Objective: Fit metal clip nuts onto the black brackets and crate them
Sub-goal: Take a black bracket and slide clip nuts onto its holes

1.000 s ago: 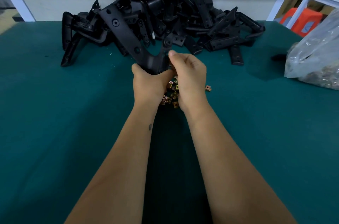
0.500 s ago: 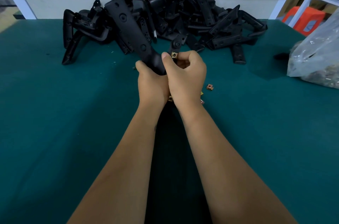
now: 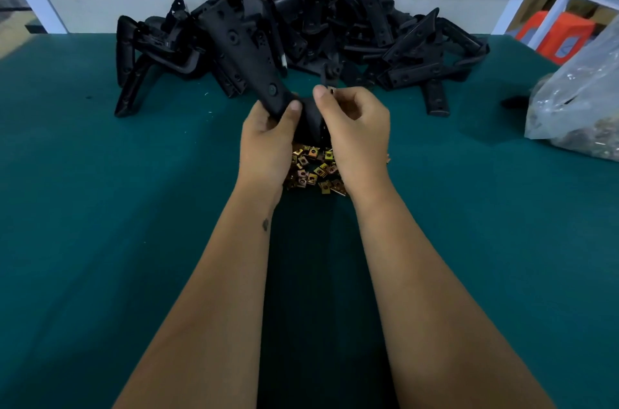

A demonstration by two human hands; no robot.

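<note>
The long black moulded plastic bracket (image 3: pixel 248 60) is held above the green felt surface (image 3: pixel 100 207), its long axis running up and away to the left from its narrow near end. It looks stiff and light, best held at that narrow neck, where the left hand (image 3: pixel 268 137) curls its grip. The right hand (image 3: pixel 355 127) pinches a small metal clip nut (image 3: pixel 331 91) at the bracket's tab. Loose brass-coloured clip nuts (image 3: pixel 313 170) lie just below; the heap of black brackets (image 3: pixel 335 23) sits behind.

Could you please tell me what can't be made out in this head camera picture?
- Clip nut at the right hand: its seating on the held bracket is hidden by the fingers.
- Loose nuts: partly covered by both wrists.
- Plastic bag: cut by the right edge, contents blurred.
- Crate: nowhere in view.
</note>
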